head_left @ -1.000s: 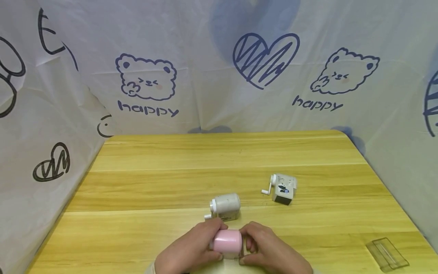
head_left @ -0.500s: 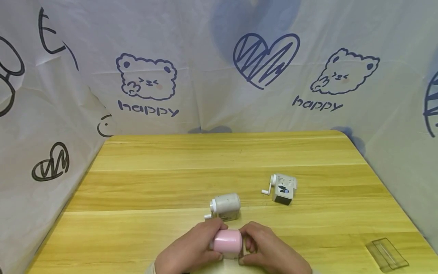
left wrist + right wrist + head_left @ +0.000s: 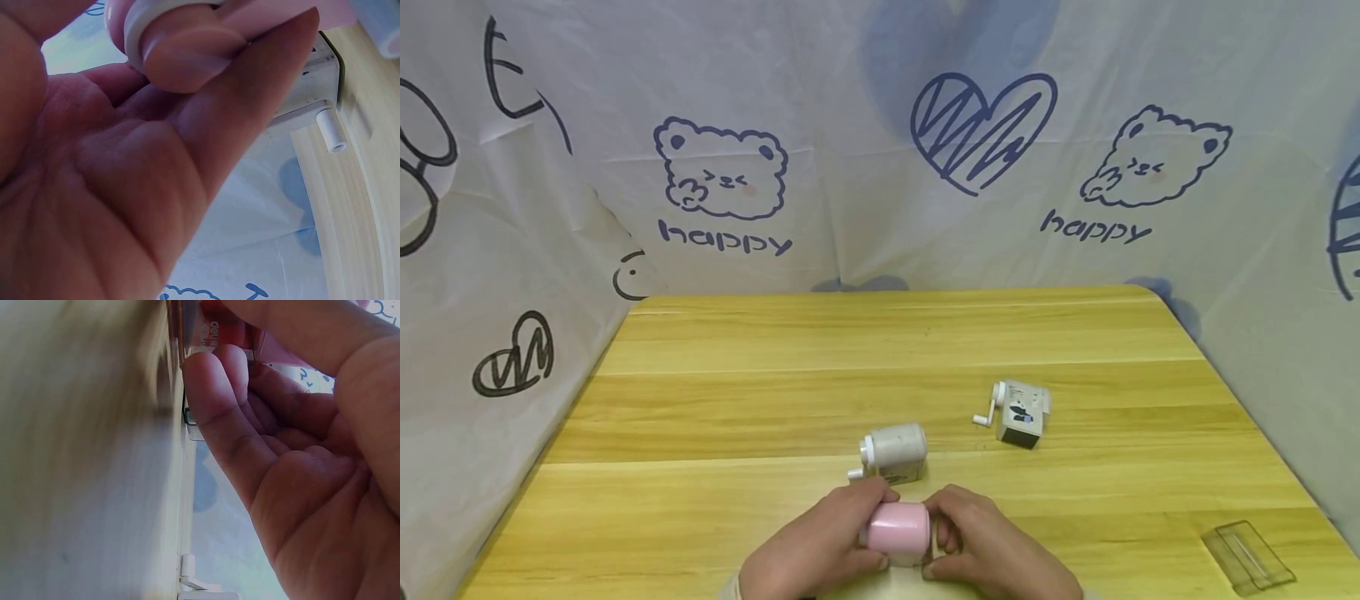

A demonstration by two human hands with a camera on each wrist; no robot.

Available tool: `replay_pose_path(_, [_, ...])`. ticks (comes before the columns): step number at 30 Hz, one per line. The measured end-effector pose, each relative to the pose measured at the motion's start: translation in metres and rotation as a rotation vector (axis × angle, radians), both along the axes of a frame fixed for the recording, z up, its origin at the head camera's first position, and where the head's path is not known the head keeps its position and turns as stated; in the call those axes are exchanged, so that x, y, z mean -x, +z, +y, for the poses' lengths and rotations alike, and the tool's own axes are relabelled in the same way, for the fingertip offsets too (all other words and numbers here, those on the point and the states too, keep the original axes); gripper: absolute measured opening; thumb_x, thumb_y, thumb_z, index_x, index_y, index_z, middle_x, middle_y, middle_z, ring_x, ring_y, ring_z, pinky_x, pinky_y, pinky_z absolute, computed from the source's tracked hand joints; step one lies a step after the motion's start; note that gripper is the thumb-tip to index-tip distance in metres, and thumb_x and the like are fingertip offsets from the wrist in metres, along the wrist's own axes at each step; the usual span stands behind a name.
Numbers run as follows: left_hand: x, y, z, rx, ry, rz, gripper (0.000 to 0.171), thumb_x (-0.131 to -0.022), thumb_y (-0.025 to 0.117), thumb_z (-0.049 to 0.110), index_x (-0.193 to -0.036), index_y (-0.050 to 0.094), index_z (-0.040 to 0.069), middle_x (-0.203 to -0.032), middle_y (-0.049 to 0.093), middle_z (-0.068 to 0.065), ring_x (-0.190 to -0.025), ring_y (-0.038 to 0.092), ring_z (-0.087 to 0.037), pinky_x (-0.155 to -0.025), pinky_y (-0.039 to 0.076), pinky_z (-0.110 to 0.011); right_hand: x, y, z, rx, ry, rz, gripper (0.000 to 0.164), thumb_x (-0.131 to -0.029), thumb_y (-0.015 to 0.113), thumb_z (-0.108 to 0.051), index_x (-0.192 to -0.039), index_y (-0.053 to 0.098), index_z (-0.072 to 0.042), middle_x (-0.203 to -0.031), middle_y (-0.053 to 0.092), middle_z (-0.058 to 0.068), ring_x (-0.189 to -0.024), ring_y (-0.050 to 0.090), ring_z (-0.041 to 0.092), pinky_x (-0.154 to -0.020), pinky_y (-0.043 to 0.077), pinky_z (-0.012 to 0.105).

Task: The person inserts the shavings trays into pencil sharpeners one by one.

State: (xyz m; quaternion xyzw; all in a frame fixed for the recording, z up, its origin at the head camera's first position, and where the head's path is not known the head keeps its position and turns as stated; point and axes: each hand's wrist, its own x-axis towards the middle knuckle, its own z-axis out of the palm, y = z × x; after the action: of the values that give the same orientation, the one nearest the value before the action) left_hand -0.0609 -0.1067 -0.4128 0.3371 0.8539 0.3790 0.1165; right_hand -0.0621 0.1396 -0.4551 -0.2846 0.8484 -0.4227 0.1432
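Observation:
A pink crank pencil sharpener (image 3: 898,529) is held low over the front middle of the table. My left hand (image 3: 816,537) grips it from the left, with thumb and fingers around that side. In the left wrist view its round crank hub (image 3: 187,47) lies by the fingers. My right hand (image 3: 1000,546) pinches the right end, where a see-through shavings drawer (image 3: 215,331) with white lettering shows between finger and thumb in the right wrist view. How far the drawer sits inside is hidden. Just behind stands a grey crank pencil sharpener (image 3: 897,447).
A white-grey crank sharpener (image 3: 1024,410) with a printed picture stands farther back to the right. One loose clear drawer (image 3: 1249,557) lies near the table's right edge. White printed cloth (image 3: 865,192) encloses the wooden table (image 3: 715,400) at the back and sides.

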Motion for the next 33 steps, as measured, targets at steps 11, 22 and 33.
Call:
replay_pose_path(11, [0.0001, -0.0001, -0.0004, -0.004, -0.001, -0.007, 0.039, -0.080, 0.072, 0.016, -0.112, 0.050, 0.020, -0.092, 0.051, 0.011, -0.079, 0.050, -0.004, -0.071, 0.044, -0.023, 0.0008, 0.0010, -0.0007, -0.010, -0.006, -0.016, 0.045, -0.074, 0.079, -0.031, -0.112, 0.058, -0.019, -0.088, 0.054, -0.008, -0.078, 0.051, 0.007, -0.066, 0.046, 0.024])
replay_pose_path(22, [0.0008, -0.0003, 0.0000, -0.002, -0.014, 0.007, 0.038, -0.080, 0.072, 0.015, -0.111, 0.050, 0.019, -0.092, 0.051, 0.011, -0.079, 0.050, -0.004, -0.070, 0.044, -0.023, 0.0009, 0.0019, -0.0035, 0.035, -0.011, -0.086, 0.067, -0.074, 0.079, -0.026, -0.131, 0.047, -0.011, -0.094, 0.057, -0.008, -0.082, 0.055, 0.008, -0.071, 0.048, 0.026])
replay_pose_path(33, [0.0012, -0.0015, 0.0005, -0.003, -0.014, 0.017, 0.038, -0.079, 0.072, 0.015, -0.111, 0.051, 0.019, -0.091, 0.051, 0.011, -0.078, 0.050, -0.004, -0.069, 0.044, -0.022, 0.0000, 0.0024, -0.0046, 0.036, -0.005, -0.053, 0.068, -0.074, 0.079, -0.024, -0.132, 0.046, -0.013, -0.091, 0.057, -0.009, -0.081, 0.054, 0.008, -0.071, 0.048, 0.025])
